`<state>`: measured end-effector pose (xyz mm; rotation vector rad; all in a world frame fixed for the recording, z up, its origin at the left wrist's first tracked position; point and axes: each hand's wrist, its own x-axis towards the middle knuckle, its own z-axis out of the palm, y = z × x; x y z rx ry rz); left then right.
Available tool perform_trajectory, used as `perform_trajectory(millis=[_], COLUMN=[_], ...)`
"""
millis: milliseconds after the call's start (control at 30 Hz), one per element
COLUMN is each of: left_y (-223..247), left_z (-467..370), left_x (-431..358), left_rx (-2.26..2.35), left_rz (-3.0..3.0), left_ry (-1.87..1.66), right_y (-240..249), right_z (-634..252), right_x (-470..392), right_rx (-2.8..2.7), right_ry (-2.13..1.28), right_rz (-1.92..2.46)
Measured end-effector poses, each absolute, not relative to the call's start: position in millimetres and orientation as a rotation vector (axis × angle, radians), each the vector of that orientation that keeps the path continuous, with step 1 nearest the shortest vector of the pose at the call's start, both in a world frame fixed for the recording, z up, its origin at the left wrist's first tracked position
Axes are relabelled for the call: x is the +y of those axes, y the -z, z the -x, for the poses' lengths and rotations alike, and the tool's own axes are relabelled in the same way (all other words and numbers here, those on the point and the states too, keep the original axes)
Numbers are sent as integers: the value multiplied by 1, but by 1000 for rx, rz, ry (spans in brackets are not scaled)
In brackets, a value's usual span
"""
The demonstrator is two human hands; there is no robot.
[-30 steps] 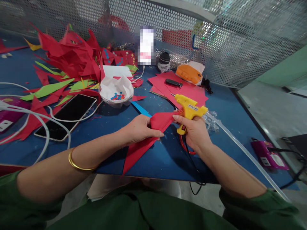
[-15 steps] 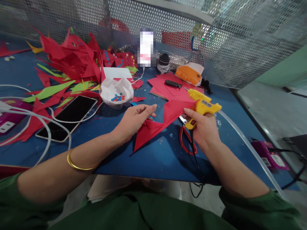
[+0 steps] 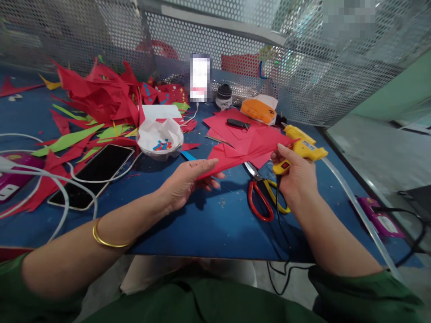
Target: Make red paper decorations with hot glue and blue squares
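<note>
My left hand point(image 3: 188, 181) has its thumb and fingers on the left end of a folded red paper piece point(image 3: 232, 160). The piece stretches across to my right hand point(image 3: 296, 172), which pinches its right end and also holds a yellow glue gun point(image 3: 303, 143), nozzle pointing up and left. A clear glue stick point(image 3: 350, 197) sticks out behind the gun. Scissors with one red and one yellow handle loop point(image 3: 261, 202) lie on the table below the paper. Flat red sheets point(image 3: 225, 123) with a black fob point(image 3: 237, 123) on them lie behind it.
A paper-lined bowl point(image 3: 143, 139) holds small blue and red bits. At left are a dark phone point(image 3: 97, 172), white cables, a purple power strip point(image 3: 16, 175) and a red paper heap point(image 3: 101, 94). A lit phone point(image 3: 200, 78) stands at the back. Another purple strip point(image 3: 380, 217) is at right.
My left hand has taken hold of the paper's left end, which has swung up. The paper is now stretched between both hands. My right hand and the glue gun have moved right, showing more of the scissors.
</note>
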<state>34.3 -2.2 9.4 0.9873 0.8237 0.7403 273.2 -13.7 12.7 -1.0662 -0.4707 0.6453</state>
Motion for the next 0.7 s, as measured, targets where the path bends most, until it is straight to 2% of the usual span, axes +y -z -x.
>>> perform_trajectory(millis=[233,433,700], left_y=[-11,-6,-13], left_z=[-37,-43,-34], left_x=[-6,-8,15], left_rx=[586,775,796], left_rz=[-747,-722,-434], left_ry=[-952,-952,-1133], right_y=[-6,0,-8], right_z=[-276,-265,-245], right_x=[-12,-17,-26], right_rx=[-413,-473,-544], right_ry=[-692,-784,-760], right_rz=[1057,1068,1028])
